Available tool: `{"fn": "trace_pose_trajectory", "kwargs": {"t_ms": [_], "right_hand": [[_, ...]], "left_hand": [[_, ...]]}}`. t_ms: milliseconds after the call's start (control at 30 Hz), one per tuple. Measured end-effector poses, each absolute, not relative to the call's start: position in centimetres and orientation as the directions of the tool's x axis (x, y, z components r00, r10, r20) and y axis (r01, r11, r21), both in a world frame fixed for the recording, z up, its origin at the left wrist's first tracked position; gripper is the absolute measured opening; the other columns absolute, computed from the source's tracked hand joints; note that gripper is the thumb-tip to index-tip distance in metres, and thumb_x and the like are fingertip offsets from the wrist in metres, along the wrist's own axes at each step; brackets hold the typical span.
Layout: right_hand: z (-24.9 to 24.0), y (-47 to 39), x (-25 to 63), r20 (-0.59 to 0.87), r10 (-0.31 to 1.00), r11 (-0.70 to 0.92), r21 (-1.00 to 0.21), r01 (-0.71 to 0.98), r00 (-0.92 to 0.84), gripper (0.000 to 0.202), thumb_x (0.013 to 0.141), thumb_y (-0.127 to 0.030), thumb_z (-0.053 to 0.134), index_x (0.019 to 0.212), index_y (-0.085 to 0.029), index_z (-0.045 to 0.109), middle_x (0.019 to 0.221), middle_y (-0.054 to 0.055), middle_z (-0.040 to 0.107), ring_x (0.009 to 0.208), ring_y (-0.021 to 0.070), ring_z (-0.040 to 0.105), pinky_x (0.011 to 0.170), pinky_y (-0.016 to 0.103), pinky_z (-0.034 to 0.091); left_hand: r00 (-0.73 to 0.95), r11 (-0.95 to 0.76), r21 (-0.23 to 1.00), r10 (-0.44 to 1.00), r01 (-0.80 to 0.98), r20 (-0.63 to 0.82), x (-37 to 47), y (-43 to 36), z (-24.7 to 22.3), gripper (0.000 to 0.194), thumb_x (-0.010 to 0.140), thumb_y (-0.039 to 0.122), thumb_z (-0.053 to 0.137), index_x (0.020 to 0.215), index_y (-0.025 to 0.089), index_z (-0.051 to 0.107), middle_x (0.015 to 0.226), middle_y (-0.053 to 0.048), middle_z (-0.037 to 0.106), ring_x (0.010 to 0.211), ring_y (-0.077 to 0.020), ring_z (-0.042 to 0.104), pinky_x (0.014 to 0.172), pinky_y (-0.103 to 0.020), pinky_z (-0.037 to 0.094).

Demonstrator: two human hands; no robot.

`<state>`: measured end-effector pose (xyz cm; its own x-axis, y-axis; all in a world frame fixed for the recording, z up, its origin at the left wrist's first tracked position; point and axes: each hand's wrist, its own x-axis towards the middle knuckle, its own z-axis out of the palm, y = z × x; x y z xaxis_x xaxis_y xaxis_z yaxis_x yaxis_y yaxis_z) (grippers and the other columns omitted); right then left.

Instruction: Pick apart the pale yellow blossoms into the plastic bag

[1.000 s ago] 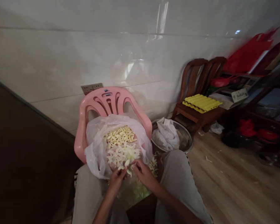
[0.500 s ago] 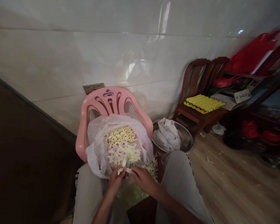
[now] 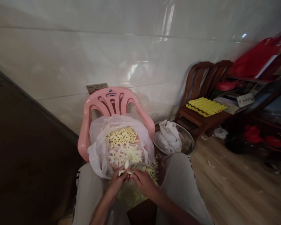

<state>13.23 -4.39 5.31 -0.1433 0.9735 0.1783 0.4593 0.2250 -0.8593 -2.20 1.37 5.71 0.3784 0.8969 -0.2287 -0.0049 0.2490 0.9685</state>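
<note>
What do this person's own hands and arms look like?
The left hand and right hand are ungloved, and no sleeves show on the forearms. I can make out no watch or markings. The trousers are pale grey.

Sits with knees [image 3: 178, 164] apart, both forearms [image 3: 105, 201] angled inward. Holds left hand [image 3: 117, 179] and right hand [image 3: 144, 181] close together, fingertips [image 3: 134, 177] pinched.

My one camera sits on my head; it looks forward and down, past my near fingers [image 3: 135, 179], toward the pink chair [image 3: 117, 107] and wall [image 3: 61, 62].
</note>
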Motion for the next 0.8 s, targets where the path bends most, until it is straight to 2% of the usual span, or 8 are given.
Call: {"fn": "trace_pose_trajectory", "kwargs": {"t_ms": [133, 200, 267, 367, 500, 633, 733, 800], "right_hand": [[4.1, -3.9, 12.6, 0.138, 0.990, 0.128, -0.941, 0.313, 0.009, 0.045, 0.098, -0.050, 0.038, 0.074, -0.021, 0.062, 0.069, 0.002, 0.065, 0.065, 0.0171, 0.060, 0.068, 0.029, 0.046], [3.3, -3.6, 12.1, -0.016, 0.998, -0.023, -0.993, 0.115, 0.068, 0.053, 0.093, -0.064, 0.037, 0.068, -0.021, 0.058, 0.053, -0.002, 0.052, 0.048, 0.0141, 0.049, 0.053, 0.028, 0.044], [2.8, -3.3, 11.7, -0.213, 0.976, -0.206, -0.973, -0.108, 0.051, 0.057, 0.087, -0.073, 0.039, 0.066, -0.022, 0.053, 0.043, -0.007, 0.038, 0.034, 0.0106, 0.035, 0.038, 0.025, 0.034], [2.7, -3.2, 11.4, -0.352, 0.936, -0.344, -0.896, -0.282, -0.023, 0.053, 0.084, -0.071, 0.045, 0.064, -0.022, 0.049, 0.038, -0.011, 0.028, 0.028, 0.0083, 0.028, 0.031, 0.021, 0.024], [3.7, -3.5, 11.6, -0.364, 0.931, -0.353, -0.880, -0.319, -0.025, 0.041, 0.086, -0.053, 0.050, 0.059, -0.022, 0.044, 0.037, -0.012, 0.023, 0.029, 0.0062, 0.023, 0.032, 0.019, 0.023], [4.4, -3.7, 11.8, -0.333, 0.942, -0.326, -0.894, -0.306, -0.033, 0.037, 0.085, -0.038, 0.046, 0.053, -0.022, 0.040, 0.038, -0.010, 0.023, 0.032, 0.0060, 0.022, 0.034, 0.019, 0.023], [4.2, -3.5, 12.1, -0.351, 0.935, -0.349, -0.895, -0.278, -0.043, 0.037, 0.086, -0.037, 0.044, 0.052, -0.022, 0.040, 0.036, -0.009, 0.026, 0.030, 0.0075, 0.027, 0.034, 0.020, 0.023], [3.9, -3.1, 12.3, -0.369, 0.929, -0.363, -0.902, -0.234, -0.021, 0.041, 0.087, -0.045, 0.043, 0.053, -0.022, 0.043, 0.035, -0.008, 0.030, 0.029, 0.0093, 0.034, 0.032, 0.021, 0.023]], "left_hand": [[0.402, 0.243, 0.970, 0.888, -0.003, -0.222, -1.8, 0.8, 5.9, 0.049, 0.064, 0.065, 0.073, 0.065, 0.019, 0.057, 0.052, 0.005, 0.052, 0.050, -0.0104, 0.043, 0.052, -0.023, 0.032], [0.399, 0.234, 0.972, 0.890, 0.015, -0.220, -1.6, 0.7, 5.8, 0.049, 0.064, 0.066, 0.073, 0.068, 0.019, 0.059, 0.055, 0.005, 0.054, 0.051, -0.0112, 0.044, 0.053, -0.023, 0.034], [0.387, 0.192, 0.980, 0.901, 0.045, -0.194, -1.5, 0.6, 5.7, 0.047, 0.066, 0.065, 0.071, 0.071, 0.020, 0.061, 0.057, 0.004, 0.055, 0.054, -0.0129, 0.047, 0.056, -0.024, 0.037], [0.359, 0.071, 0.993, 0.928, 0.098, -0.102, -1.6, 0.4, 5.3, 0.041, 0.073, 0.061, 0.066, 0.072, 0.021, 0.063, 0.065, 0.001, 0.060, 0.066, -0.0177, 0.054, 0.066, -0.026, 0.043], [0.362, -0.042, 0.990, 0.932, 0.136, -0.011, -1.5, -0.1, 5.0, 0.033, 0.079, 0.055, 0.063, 0.078, 0.021, 0.066, 0.082, -0.003, 0.066, 0.089, -0.0236, 0.059, 0.086, -0.029, 0.044], [0.375, -0.053, 0.986, 0.927, 0.159, -0.010, -1.3, -0.6, 5.2, 0.033, 0.076, 0.055, 0.066, 0.074, 0.022, 0.064, 0.081, -0.003, 0.067, 0.091, -0.0251, 0.059, 0.089, -0.030, 0.043], [0.366, -0.052, 0.987, 0.931, 0.155, -0.009, -1.2, -0.5, 5.6, 0.033, 0.074, 0.055, 0.067, 0.074, 0.022, 0.064, 0.079, -0.003, 0.066, 0.089, -0.0248, 0.060, 0.088, -0.029, 0.044], [0.361, -0.055, 0.988, 0.932, 0.141, 0.001, -1.1, -0.2, 5.7, 0.033, 0.075, 0.054, 0.067, 0.072, 0.022, 0.063, 0.074, -0.001, 0.063, 0.081, -0.0222, 0.059, 0.081, -0.028, 0.045]]}}
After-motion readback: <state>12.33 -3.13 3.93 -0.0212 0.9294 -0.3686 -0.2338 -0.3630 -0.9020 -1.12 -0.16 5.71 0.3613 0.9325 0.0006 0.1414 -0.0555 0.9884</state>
